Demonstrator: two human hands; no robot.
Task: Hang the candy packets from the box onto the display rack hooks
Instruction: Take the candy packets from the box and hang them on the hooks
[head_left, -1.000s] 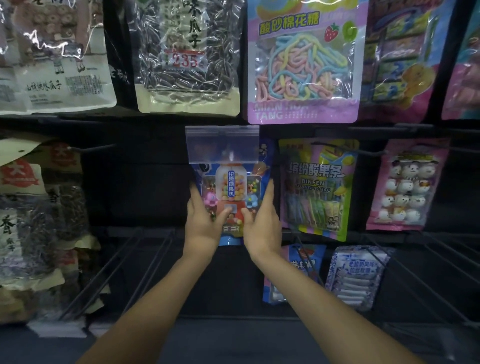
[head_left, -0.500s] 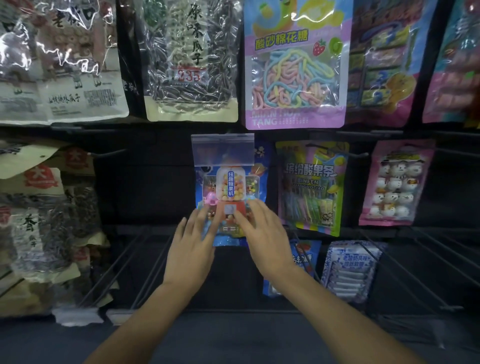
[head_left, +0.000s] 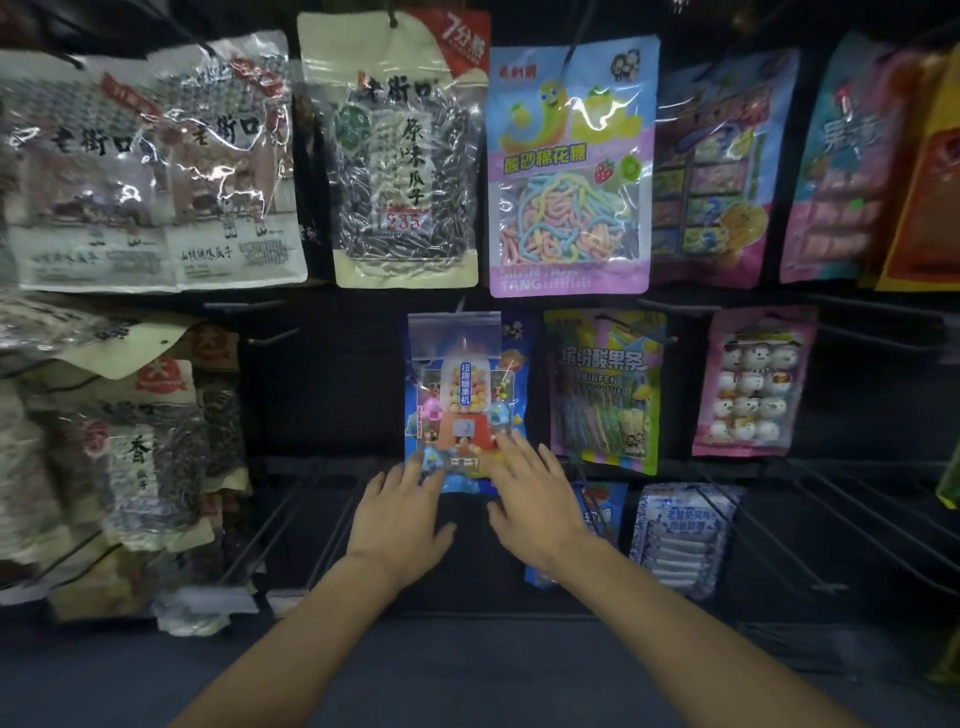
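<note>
Candy packet (head_left: 462, 405) (blue, gumball-machine print) hangs just above both hands, centred between them, long axis vertical, clear header up on its hook (head_left: 460, 305). L hand (head_left: 402, 519) is flat with fingers spread wide, holding nothing; its fingertips overlap the packet's bottom-left corner. R hand (head_left: 535, 504) is the same, spread and empty, w/ fingertips over the bottom-right corner and reaching a bit higher up the packet than the L. Can't tell if the tips press the film or just sit in front of it. Both hands about equally near. Packet looks hung, so this one reads as done. Box not in view. Bare hook (head_left: 272, 335) is up and left of the L hand, probably the nearest free spot. Sour-strip packet (head_left: 602, 384) hangs just right of the R hand's fingertips.
</note>
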